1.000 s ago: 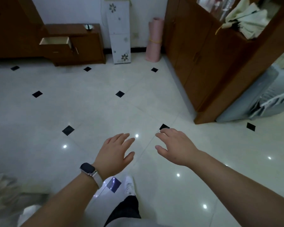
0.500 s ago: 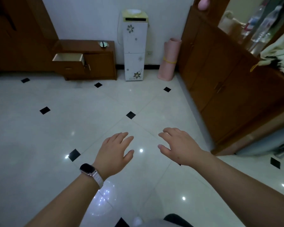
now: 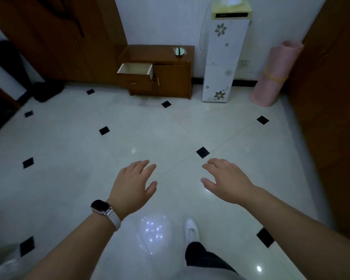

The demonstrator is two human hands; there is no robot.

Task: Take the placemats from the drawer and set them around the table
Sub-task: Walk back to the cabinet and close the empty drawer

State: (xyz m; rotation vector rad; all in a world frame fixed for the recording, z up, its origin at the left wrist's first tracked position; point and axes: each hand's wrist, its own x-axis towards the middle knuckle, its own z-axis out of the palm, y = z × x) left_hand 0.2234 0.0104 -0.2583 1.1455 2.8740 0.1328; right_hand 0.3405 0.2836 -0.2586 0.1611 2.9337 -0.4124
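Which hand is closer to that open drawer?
Left, by a little. The left hand hovers straight in line with the open drawer across the floor; the right hand hovers off to its right. Neither touches it.

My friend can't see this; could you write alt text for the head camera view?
A person's left hand and right hand, both open and empty, reach forward over a white tiled floor. Ahead, a low wooden cabinet stands against the wall with its drawer pulled open, beside a white water dispenser and a rolled pink mat.
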